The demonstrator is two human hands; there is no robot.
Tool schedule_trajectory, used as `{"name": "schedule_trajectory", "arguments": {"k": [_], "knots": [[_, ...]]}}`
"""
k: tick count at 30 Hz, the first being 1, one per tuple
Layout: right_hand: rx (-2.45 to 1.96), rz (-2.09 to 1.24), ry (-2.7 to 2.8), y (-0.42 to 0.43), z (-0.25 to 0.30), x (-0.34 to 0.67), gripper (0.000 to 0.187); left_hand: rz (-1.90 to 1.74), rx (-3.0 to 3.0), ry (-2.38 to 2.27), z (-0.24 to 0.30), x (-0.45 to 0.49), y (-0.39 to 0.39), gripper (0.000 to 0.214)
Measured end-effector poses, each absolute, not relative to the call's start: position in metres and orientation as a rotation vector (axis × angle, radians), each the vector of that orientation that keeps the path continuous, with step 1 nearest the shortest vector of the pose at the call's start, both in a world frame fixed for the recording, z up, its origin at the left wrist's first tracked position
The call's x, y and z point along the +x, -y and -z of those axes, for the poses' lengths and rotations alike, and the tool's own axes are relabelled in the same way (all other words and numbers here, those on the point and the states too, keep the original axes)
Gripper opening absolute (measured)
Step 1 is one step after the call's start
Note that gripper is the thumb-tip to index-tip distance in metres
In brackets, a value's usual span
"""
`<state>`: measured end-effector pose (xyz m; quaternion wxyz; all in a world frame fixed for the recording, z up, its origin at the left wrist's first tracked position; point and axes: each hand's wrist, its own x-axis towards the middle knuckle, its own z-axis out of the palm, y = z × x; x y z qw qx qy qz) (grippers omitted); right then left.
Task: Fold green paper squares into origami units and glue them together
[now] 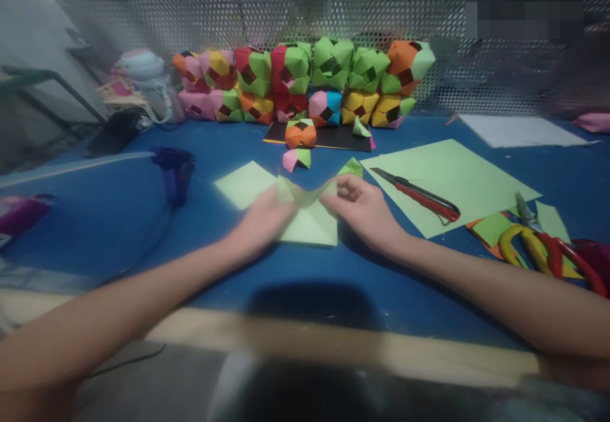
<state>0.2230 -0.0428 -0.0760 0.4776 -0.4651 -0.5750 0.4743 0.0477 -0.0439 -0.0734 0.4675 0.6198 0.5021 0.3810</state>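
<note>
I have my left fingers point(286, 209) and right fingers point(350, 185) pinching opposite sides of the light-green paper point(314, 226), likely to control its lifted edge.

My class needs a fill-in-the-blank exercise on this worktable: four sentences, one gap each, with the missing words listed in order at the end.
1. The left hand and right hand both hold the folded paper, whose colour is pale ____.
2. The utility knife lies on the large sheet, to the ____ of the right hand.
3. In front of the perforated panel, the multicoloured origami balls are stacked ____ high.
4. The tabletop is coloured ____.

Missing words: green; right; two; blue.
</note>
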Motion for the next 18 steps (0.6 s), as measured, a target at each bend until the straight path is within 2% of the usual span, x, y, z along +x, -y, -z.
{"name": "schedule_trajectory", "arguments": {"k": [11,18], "knots": [[-1.044,-0.998,1.583,0.050,0.066,0.222,0.009,-0.806,1.833,-1.240,0.057,0.052,0.059,0.021],[-1.014,-0.954,1.609,0.050,0.069,0.222,0.014,-0.756,1.864,-1.211,0.056,0.054,0.062,0.022]]}}
